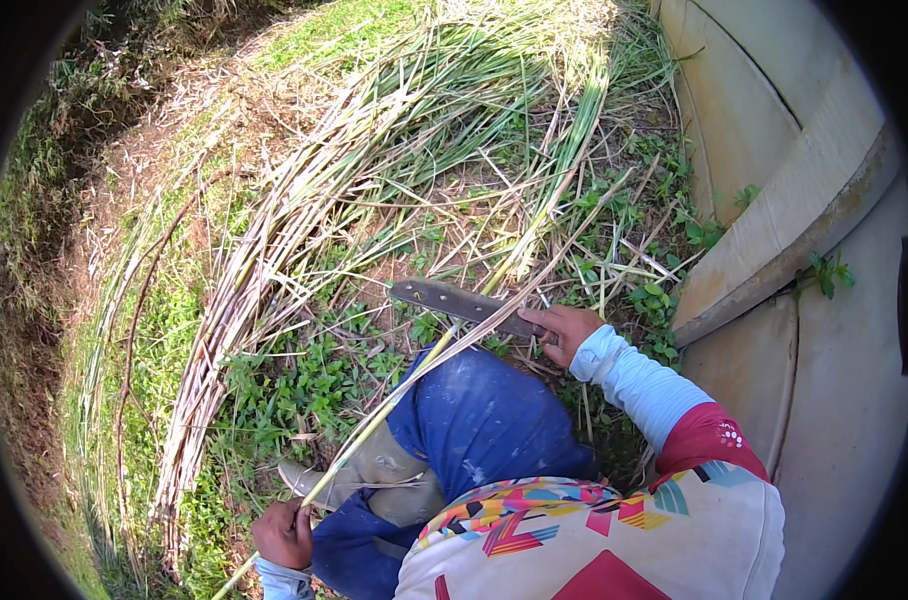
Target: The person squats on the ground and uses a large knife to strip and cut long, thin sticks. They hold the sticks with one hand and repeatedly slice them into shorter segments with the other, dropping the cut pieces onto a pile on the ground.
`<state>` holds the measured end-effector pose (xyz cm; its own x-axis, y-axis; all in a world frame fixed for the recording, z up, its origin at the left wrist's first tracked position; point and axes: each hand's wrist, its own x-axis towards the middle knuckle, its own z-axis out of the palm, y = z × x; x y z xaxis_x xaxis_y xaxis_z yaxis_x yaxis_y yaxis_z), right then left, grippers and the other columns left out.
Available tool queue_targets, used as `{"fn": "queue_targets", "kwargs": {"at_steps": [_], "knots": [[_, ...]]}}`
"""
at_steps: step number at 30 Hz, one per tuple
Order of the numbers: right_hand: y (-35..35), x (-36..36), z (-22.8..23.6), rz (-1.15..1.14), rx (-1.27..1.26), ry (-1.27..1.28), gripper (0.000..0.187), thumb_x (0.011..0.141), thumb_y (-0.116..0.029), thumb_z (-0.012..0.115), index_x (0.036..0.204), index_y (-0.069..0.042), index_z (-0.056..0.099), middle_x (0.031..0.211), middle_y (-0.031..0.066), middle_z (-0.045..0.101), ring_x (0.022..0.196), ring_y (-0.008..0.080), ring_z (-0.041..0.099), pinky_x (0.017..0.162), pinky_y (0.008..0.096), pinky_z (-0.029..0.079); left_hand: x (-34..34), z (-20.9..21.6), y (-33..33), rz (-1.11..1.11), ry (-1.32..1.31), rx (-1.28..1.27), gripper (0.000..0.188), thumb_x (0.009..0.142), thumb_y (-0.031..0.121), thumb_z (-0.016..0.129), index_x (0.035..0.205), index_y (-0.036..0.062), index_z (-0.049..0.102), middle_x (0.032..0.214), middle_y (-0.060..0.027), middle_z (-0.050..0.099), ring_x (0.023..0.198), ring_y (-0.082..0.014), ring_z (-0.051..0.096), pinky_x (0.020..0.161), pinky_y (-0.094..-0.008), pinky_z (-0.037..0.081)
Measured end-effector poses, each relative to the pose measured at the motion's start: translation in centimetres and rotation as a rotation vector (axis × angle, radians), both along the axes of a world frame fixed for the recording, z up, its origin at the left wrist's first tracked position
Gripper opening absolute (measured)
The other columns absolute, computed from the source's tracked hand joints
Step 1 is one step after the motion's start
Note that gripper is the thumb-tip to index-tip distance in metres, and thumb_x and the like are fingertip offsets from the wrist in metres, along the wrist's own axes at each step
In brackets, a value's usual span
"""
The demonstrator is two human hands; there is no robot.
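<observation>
At the lower left, the left hand's [284, 535] fingers clamp 1 long stalk [364, 430], seemingly to steady it; right of centre, the right hand's [566, 332] fingers close around a knife [444, 298], probably angled so its blade crosses the stalk. The stalk slants from the left fingers toward upper centre, passing left of the right fingers.

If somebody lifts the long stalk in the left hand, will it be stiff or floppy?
The stalk is probably light, being slender. Its lower part may be stiff: it runs nearly straight past the left hand. The far end may flop: its green leaves look long and narrow.
</observation>
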<state>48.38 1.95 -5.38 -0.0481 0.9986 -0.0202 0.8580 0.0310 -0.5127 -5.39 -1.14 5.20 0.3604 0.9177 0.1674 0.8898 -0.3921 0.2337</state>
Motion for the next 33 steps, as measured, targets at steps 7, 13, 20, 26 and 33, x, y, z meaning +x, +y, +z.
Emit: {"fn": "queue_targets", "kwargs": {"at_steps": [7,13,20,26,33], "knots": [[7.7,13.8,-6.3,-0.909,-0.105,0.065,0.066,0.075,-0.014,0.073,0.138,-0.025,0.060,0.111,0.0159,0.073,0.098,0.0350,0.071,0.092,0.0405,0.056,-2.3,-1.0,-2.7,0.063,-0.164,-0.216,0.009,0.083,0.006,0.069,0.086,-0.0020,0.070,0.069,-0.0172,0.064,0.062,-0.0324,0.064,0.059,-0.0384,0.047],[4.4,12.3,-6.7,-0.862,0.149,0.160,0.062,0.073,-0.017,0.075,0.133,-0.012,0.062,0.109,0.0188,0.072,0.100,0.0372,0.070,0.090,0.0437,0.056,-2.7,-2.5,-3.4,0.132,-0.257,-0.539,0.017,0.092,0.014,0.067,0.090,-0.0027,0.073,0.070,-0.0119,0.067,0.065,-0.0189,0.064,0.061,-0.0341,0.049],[-3.5,1.4,-2.6,-0.246,0.280,0.091,0.062,0.075,-0.010,0.071,0.136,-0.017,0.061,0.099,0.0132,0.067,0.082,0.0352,0.068,0.076,0.0440,0.057,-3.7,-4.8,-3.4,0.078,-0.405,-0.874,0.030,0.102,0.024,0.059,0.108,-0.0032,0.071,0.076,-0.0085,0.067,0.074,-0.0160,0.066,0.065,-0.0268,0.051],[-2.3,-0.3,0.8,0.102,0.216,-0.115,0.064,0.073,-0.013,0.072,0.135,-0.023,0.061,0.104,0.0103,0.067,0.084,0.0361,0.067,0.079,0.0459,0.057,-2.0,-3.5,-6.4,0.272,-0.652,-1.000,0.032,0.102,0.035,0.060,0.098,0.0059,0.075,0.066,0.0042,0.055,0.056,-0.0070,0.046,0.052,-0.0246,0.034],[8.0,8.9,-1.3,-0.625,-0.070,0.016,0.065,0.079,-0.015,0.074,0.141,-0.026,0.057,0.113,0.0186,0.071,0.107,0.0382,0.068,0.099,0.0433,0.053,-5.1,-4.7,-10.0,0.381,-0.771,-1.000,0.031,0.102,0.034,0.060,0.100,0.0071,0.075,0.065,0.0050,0.052,0.056,-0.0066,0.043,0.052,-0.0234,0.033]]}}
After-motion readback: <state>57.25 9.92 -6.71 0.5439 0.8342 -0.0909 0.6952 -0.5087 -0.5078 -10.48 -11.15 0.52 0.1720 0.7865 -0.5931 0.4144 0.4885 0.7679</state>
